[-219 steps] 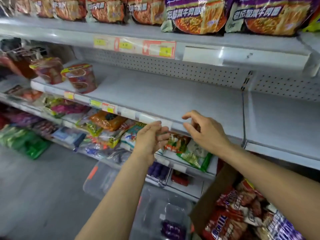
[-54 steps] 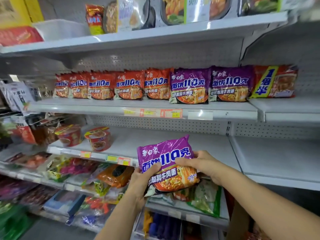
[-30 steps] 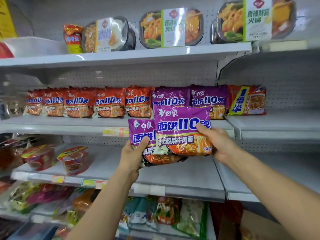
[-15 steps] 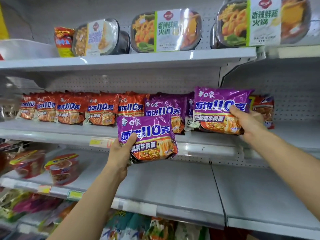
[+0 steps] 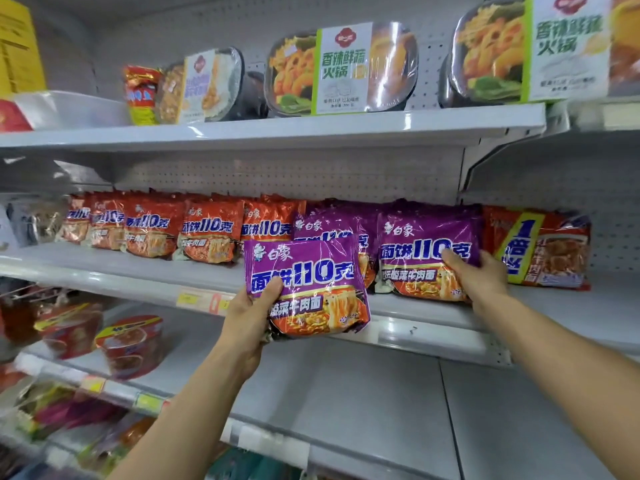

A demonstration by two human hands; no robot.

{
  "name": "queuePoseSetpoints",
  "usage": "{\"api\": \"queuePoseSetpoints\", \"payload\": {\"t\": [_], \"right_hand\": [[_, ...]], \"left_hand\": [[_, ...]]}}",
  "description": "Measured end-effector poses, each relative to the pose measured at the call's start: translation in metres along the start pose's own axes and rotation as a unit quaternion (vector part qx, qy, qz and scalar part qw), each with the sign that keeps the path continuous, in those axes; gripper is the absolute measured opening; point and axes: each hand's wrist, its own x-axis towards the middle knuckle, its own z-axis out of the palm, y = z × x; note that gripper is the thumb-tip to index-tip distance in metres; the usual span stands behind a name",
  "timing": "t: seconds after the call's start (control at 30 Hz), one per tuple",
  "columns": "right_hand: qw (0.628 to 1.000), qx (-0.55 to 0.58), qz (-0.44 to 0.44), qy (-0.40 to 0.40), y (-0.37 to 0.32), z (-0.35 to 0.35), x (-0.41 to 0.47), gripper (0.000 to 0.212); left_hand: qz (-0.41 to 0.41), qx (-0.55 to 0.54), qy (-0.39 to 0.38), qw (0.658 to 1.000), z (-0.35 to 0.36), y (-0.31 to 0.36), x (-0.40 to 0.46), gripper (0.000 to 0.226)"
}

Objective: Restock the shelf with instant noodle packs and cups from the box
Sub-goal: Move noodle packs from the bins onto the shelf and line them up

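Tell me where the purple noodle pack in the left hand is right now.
In the head view, the purple noodle pack is centre frame, gripped by the left hand in front of the middle shelf's edge, just below the purple packs standing there.

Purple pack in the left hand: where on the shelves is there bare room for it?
The noodle shelf is full from the orange packs to the purple row. Its front strip is bare. The shelf below is bare right of the cups. The left hand holds the purple pack.
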Motion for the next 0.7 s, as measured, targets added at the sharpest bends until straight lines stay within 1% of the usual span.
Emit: {"api": "queuePoseSetpoints", "payload": {"t": [0.03,0.13,0.17,0.3,0.37,0.57,0.63,0.7], "right_hand": [[1.000,-0.019,-0.013,0.004,0.002,0.000,0.002,0.057],[0.997,-0.065,-0.041,0.005,0.000,-0.002,0.000,0.053],[0.996,-0.080,-0.045,-0.002,0.000,-0.005,0.001,0.055],[0.987,-0.148,-0.036,-0.054,-0.001,-0.010,0.002,0.085],[0.982,-0.173,-0.036,-0.065,0.002,-0.010,0.006,0.089],[0.966,-0.257,-0.026,-0.025,0.004,-0.002,0.012,0.118],[0.952,-0.306,-0.029,-0.010,0.006,-0.002,0.010,0.118],[0.935,-0.347,-0.064,0.045,0.007,-0.003,0.001,0.109]], "left_hand": [[0.000,-0.001,0.000,1.000,0.002,-0.001,0.001,0.037],[-0.002,-0.009,-0.004,1.000,0.010,-0.004,0.002,0.038],[-0.005,-0.012,-0.006,1.000,0.013,-0.006,0.001,0.037],[-0.007,-0.016,-0.008,1.000,0.023,-0.010,0.002,0.038],[-0.004,-0.021,-0.008,1.000,0.026,-0.013,0.001,0.039],[-0.003,-0.016,-0.027,1.000,0.028,-0.015,0.002,0.034],[-0.001,-0.012,-0.038,0.999,0.028,-0.015,0.005,0.033],[-0.004,-0.009,-0.053,0.999,0.026,-0.014,0.009,0.033]]}}
